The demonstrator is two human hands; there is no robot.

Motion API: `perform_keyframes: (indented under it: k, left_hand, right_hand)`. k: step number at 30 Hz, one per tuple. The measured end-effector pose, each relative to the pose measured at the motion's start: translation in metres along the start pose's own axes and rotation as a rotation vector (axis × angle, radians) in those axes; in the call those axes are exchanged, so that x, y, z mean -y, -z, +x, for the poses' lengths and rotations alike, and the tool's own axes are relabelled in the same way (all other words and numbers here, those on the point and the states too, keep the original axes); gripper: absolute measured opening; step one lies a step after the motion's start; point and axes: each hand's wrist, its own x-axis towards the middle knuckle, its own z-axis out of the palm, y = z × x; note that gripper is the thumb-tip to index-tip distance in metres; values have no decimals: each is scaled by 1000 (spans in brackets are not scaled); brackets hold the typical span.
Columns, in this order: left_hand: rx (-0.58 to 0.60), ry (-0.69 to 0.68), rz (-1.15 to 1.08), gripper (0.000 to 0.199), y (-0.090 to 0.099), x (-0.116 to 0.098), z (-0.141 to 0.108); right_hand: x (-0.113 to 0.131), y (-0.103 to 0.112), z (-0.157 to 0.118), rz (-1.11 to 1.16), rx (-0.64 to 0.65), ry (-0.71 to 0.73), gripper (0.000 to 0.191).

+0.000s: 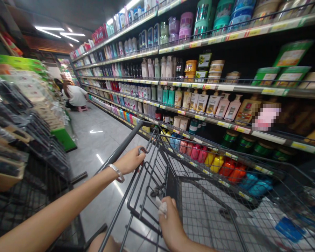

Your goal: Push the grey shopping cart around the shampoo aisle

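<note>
Left hand: the left hand (130, 161), banded by a pale bracelet (116, 173), had its fingers curled around the hook-shaped wire (142, 149) at the cart's near end, below the handle (122, 146).
Right hand: the right hand (172, 223) was closed on a crumpled white wad (162, 209), tissue or cloth, I couldn't tell which, lower down beside the cart's wire frame.
Shopping cart: the shopping cart (173, 183) stood right in front of the person, angled along the shelves (241, 129).
Blue packet: a blue packet (290, 229) showed behind the mesh at the right; whether it lay inside, I couldn't say.
Done: both grips were made, by my judgement, and the handling of cart and wad looked under way.
Left: neither cart nor wad had been let go; how much remained, nothing I saw told me.
Aisle: well apart, a person in white (75, 95) crouched by a pink stool (82, 108).
</note>
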Motion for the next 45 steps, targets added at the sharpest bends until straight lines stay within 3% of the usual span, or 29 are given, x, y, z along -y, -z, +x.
perform_keyframes:
  k: [5,8,11,14,17,19,23,25,27,31,34,39,45]
  left_hand:
    - [-6,-3,-3,32,-1,1,0]
    - [-7,4,-9,32,-1,0,-1]
    - [3,15,-14,31,0,-4,-2]
    - [13,24,-16,30,0,-7,-3]
    - [14,23,-19,30,1,-8,-4]
    - [15,20,-22,30,1,-8,-4]
    - [31,30,-17,30,2,-8,-3]
    - [38,35,-10,29,2,-8,-2]
    - [42,33,-4,29,2,-8,-1]
    - [49,27,6,30,3,-8,-2]
    - [55,30,10,31,3,-8,-1]
    - [75,25,12,33,3,-9,0]
    - [84,18,24,33,5,-13,-1]
  right_hand:
    - [28,-1,-1,156,-36,-16,36]
    - [60,2,-2,268,-51,54,31]
    - [96,5,-7,303,-17,172,31]
    - [117,5,-17,241,44,435,41]
    - [115,2,-25,94,81,650,53]
    - [106,0,-24,-28,33,743,52]
    - [80,-1,-17,-343,-181,1070,23]
    - [64,1,-15,-459,-210,1197,11]
    - [46,3,-14,-544,-147,1165,8]
    - [11,9,-15,-688,103,916,11]
    - [-4,11,-14,-751,233,872,13]
    - [-1,16,-11,-752,384,723,22]
    - [10,39,-10,-674,509,449,45]
